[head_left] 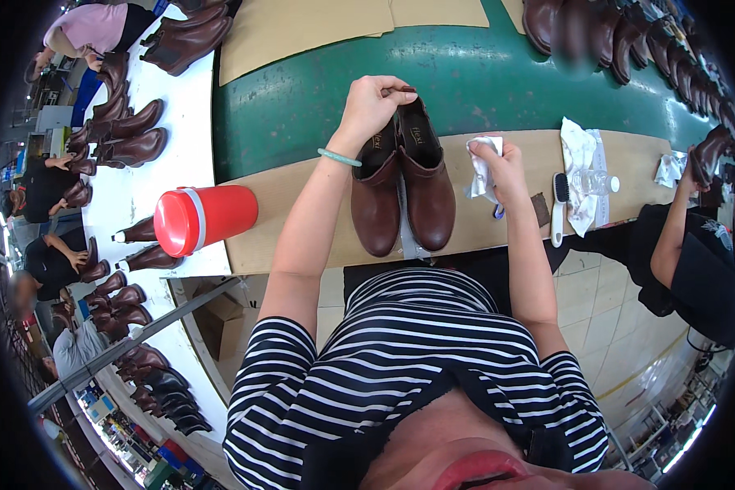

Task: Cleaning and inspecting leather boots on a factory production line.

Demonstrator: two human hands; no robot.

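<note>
Pair of glossy reddish-brown leather ankle boots [431,208], side by side, toes toward the wearer, openings away; look upright on a tan board strip [298,216] along the near edge of the green worktop [294,122]. Left hand [376,106] at the boots' far end, thumb and fingers pinched on a top back edge, apparently the right-hand boot's. Right hand [508,170] just right of the boots, fingers closed round a crumpled white cloth [482,170], apart from the leather.

Handling, judged by eye: each boot fairly light; shaft likely soft and bending, toe and heel firmer. Polished leather probably a bit slippery, easily smudged or scuffed. Best hold: top back edge, or a hand inside the shaft, off the shiny toe.

Farther right of the boots: white-handled brush with dark bristles [558,220], then a crumpled white sheet [577,155] with a clear plastic bottle [598,182] by it. Left of the boots: red cylindrical container with a pale band [229,216]; farther left, more brown boots [131,147] on a white table [180,122]. Beyond the boots: flat tan sheets [306,37]. Far right of them: a co-worker's hand on another brown boot [714,155].
</note>
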